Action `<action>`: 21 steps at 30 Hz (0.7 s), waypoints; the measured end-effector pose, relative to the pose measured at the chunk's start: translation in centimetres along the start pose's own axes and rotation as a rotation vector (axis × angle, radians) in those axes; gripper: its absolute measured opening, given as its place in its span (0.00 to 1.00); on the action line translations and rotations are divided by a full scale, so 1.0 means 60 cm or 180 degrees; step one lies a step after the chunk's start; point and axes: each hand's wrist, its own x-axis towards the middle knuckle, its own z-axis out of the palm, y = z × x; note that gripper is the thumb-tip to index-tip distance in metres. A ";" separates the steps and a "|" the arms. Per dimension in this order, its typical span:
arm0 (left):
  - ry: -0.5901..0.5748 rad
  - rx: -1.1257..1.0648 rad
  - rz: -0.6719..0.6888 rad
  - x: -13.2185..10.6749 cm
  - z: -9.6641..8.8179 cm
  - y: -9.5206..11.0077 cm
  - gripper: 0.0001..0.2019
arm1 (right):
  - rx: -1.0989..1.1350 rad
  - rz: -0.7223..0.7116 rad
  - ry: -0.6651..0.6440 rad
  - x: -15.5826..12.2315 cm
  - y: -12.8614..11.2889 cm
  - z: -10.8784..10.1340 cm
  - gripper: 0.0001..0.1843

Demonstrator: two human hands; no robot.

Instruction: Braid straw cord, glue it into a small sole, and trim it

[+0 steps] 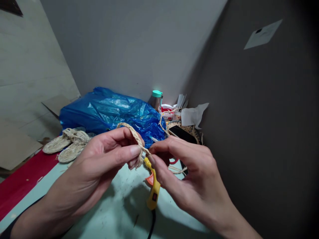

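A pale braided straw cord (134, 132) arches over the fingers of my left hand (99, 162), whose thumb presses on it. My right hand (186, 169) pinches the same cord's end between thumb and forefinger, close to the left thumb. Loose strands hang below the left fingertips. Beneath the hands, on the table, lies a yellow glue gun (154, 189) with a red switch and a black cable. Its front end is partly covered by the hands.
Woven straw slippers (72, 146) lie at the left on a red strip (30, 179). Behind the hands sit a blue plastic bag (112, 106), a flask with a turquoise lid (157, 96) and a dark phone (183, 133). A grey wall (261, 116) rises at the right.
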 end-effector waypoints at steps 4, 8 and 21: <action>0.0014 -0.0327 -0.0054 -0.002 0.004 0.001 0.02 | 0.0369 0.0280 -0.0093 0.003 -0.005 -0.006 0.06; 0.0052 -0.0482 -0.0123 -0.007 0.006 0.000 0.03 | 0.0819 0.0612 -0.0221 0.003 -0.004 -0.014 0.07; 0.0148 -0.0440 -0.0154 -0.008 0.010 0.004 0.03 | 0.1765 0.1086 -0.0672 -0.001 0.006 -0.022 0.09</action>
